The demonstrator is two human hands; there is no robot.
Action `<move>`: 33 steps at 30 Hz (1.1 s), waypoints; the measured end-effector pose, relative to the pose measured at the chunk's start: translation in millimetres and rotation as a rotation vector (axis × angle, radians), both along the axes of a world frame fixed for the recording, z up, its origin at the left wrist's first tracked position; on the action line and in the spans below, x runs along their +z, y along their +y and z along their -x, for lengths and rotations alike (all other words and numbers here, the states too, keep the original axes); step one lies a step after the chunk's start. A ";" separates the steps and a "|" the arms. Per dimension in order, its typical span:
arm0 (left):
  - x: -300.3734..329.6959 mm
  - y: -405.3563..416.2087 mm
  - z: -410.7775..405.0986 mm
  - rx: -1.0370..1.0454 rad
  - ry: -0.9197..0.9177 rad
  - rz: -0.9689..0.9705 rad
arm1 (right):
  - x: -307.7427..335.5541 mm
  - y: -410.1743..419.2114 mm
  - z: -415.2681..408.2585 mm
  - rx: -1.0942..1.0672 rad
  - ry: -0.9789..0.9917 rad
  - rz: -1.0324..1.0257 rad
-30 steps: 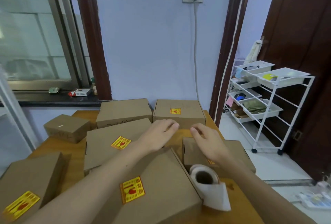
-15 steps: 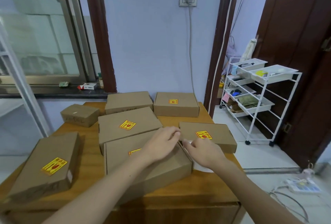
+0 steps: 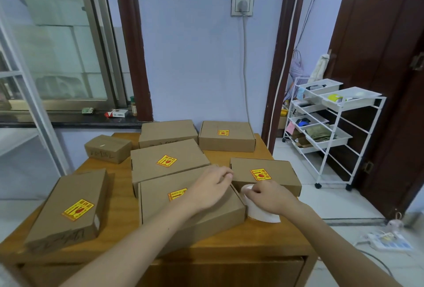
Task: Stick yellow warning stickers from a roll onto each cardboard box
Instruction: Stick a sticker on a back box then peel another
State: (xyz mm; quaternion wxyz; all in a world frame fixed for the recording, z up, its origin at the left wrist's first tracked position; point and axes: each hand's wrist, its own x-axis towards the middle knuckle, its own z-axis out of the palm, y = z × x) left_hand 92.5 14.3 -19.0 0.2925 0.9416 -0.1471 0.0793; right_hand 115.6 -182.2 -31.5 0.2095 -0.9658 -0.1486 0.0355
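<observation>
Several brown cardboard boxes lie on a wooden table (image 3: pixel 229 239). Yellow warning stickers show on the left box (image 3: pixel 78 210), the middle box (image 3: pixel 166 161), the near centre box (image 3: pixel 177 194), the right box (image 3: pixel 260 174) and the back right box (image 3: pixel 223 132). The back centre box (image 3: pixel 167 132) and the small back left box (image 3: pixel 107 148) show no sticker. My left hand (image 3: pixel 211 187) rests on the near centre box's far right corner with fingertips pinched; what they hold is hidden. My right hand (image 3: pixel 268 196) grips the white sticker roll (image 3: pixel 252 210) beside that box.
A white wire rack (image 3: pixel 330 130) with trays stands on the floor to the right, by a dark door. A wall socket with a cable hangs behind the table. A window sill at the left carries small items. A power strip (image 3: pixel 387 241) lies on the floor.
My hands have drawn back from the far boxes to the near centre box and the roll. My right hand has settled on the roll. The view has pulled back and risen.
</observation>
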 end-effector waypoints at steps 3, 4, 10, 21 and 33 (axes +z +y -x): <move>-0.4 -2.7 3.5 0.000 0.004 0.019 | 2.5 0.0 5.5 -0.052 -0.073 0.079; -0.6 -3.4 4.7 0.002 0.003 0.020 | 2.7 0.2 6.9 -0.060 -0.094 0.098; -2.5 -1.9 6.0 0.026 0.010 0.013 | 6.7 -3.5 9.1 -0.033 -0.013 0.135; 2.8 -10.3 11.1 -0.021 0.033 0.065 | 43.5 -12.7 26.9 -0.059 -0.086 0.047; 11.7 -0.8 17.0 -0.049 0.087 0.203 | 57.3 1.0 42.2 0.010 -0.032 -0.541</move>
